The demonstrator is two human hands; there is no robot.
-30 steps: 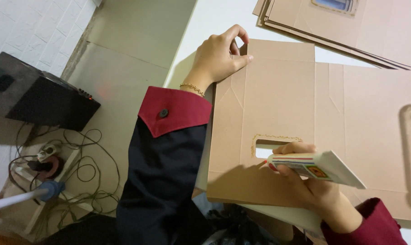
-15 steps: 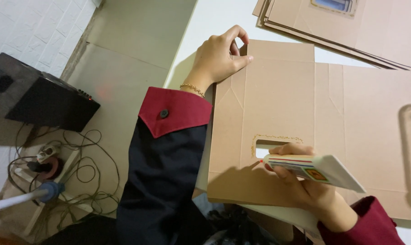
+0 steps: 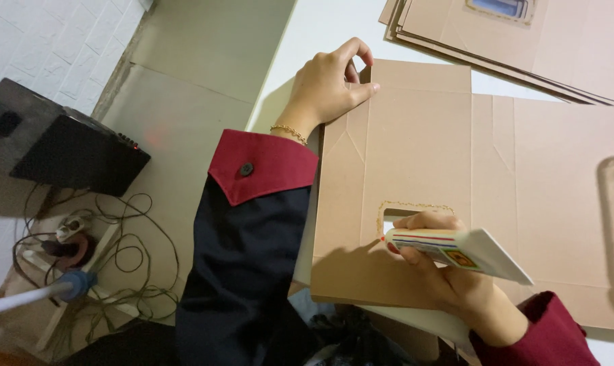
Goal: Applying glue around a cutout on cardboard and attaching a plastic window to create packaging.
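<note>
A flat brown cardboard sheet with creases and a small rectangular cut-out window lies on a white table. My left hand presses down on the sheet's upper left corner. My right hand grips a white glue tube with coloured stripes. Its tip touches the cardboard at the lower left of the window. A yellowish line of glue runs around the window's edge.
A stack of similar cardboard sheets lies at the table's far side. On the floor to the left stand a black box, a power strip with tangled cables, and flat cardboard.
My right hand has shifted the glue tube slightly down and left along the window's edge. My left hand has stayed in place.
</note>
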